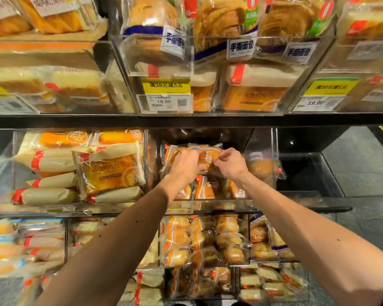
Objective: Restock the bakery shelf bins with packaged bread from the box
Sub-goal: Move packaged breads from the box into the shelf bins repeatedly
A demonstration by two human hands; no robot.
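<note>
The left hand (186, 164) grasped the left end of a packaged bun (209, 156), its fingers curled over the wrapper. The right hand (230, 165) pinched the wrapper's right edge between thumb and fingertips, with the other fingers bent. The packet sat level between the two hands, inside the open top of the clear middle bin (262, 140) and just above the orange-striped bun packets (206, 187) already stacked there.

Both bare forearms reached forward and upward from the lower corners and converged at the bin, backs of the hands toward the camera and the wrists close together. The elbows were cut off by the frame edge.

The left fingertips were hidden behind the hand itself. The print on the held wrapper was too blurred to read, and the back of the bin was dark. The wrists covered part of the stacked packets. Left of the bin lay toast packs (111, 171), and another bun packet (263, 167) leaned at the bin's right wall. Above the bin, a price tag (164, 102) read 19.90.
</note>
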